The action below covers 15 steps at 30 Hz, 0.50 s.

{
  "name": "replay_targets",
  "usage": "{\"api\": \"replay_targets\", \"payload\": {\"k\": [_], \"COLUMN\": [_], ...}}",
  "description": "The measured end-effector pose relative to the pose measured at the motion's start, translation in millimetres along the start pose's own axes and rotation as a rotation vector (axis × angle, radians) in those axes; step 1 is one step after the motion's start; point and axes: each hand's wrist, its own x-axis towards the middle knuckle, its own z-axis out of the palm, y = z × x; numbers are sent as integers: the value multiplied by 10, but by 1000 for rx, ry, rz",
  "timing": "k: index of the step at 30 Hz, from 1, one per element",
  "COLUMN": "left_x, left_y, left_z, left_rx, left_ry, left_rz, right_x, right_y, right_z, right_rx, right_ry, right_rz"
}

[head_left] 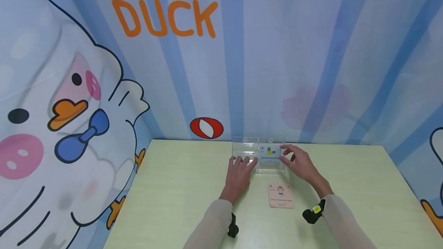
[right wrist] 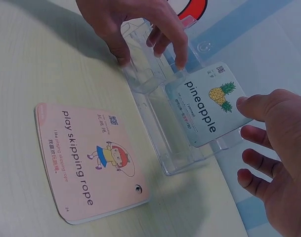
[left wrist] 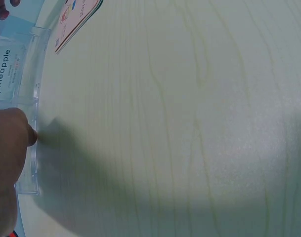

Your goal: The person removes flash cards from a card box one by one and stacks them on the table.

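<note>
A clear plastic card holder [head_left: 245, 148] with two side-by-side compartments stands near the back edge of the table. My left hand [head_left: 238, 178] holds its left compartment, thumb at the front and fingers reaching inside. In the right compartment a pale blue card [right wrist: 204, 111] printed "pineapple" leans back. My right hand [head_left: 304, 166] pinches this card at its right edge, thumb on the printed face and fingers behind. In the right wrist view, a stack of pink cards [right wrist: 86, 163] lies flat before the holder, its top one reading "play skipping rope".
The light wooden table [head_left: 180, 195] meets a blue striped backdrop [head_left: 263, 68] with duck drawings just behind the holder. Black wrist cameras [head_left: 313, 212] sit on both of my wrists, below light sleeves [head_left: 211, 226].
</note>
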Motion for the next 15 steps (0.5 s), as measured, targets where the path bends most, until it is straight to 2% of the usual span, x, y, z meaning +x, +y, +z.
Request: {"api": "replay_targets", "payload": {"k": [9,15], "left_x": [-3,-2], "left_y": [5,7], "left_z": [-4,4], "left_rx": [6,14], "left_ry": [11,7], "left_rz": [3,1], "right_x": [4,-13], "right_y": [-6,-4], "right_z": [-16,-4], "right_rx": [2,6], "right_ry": [-9,14], "right_rz": [0,-22]}}
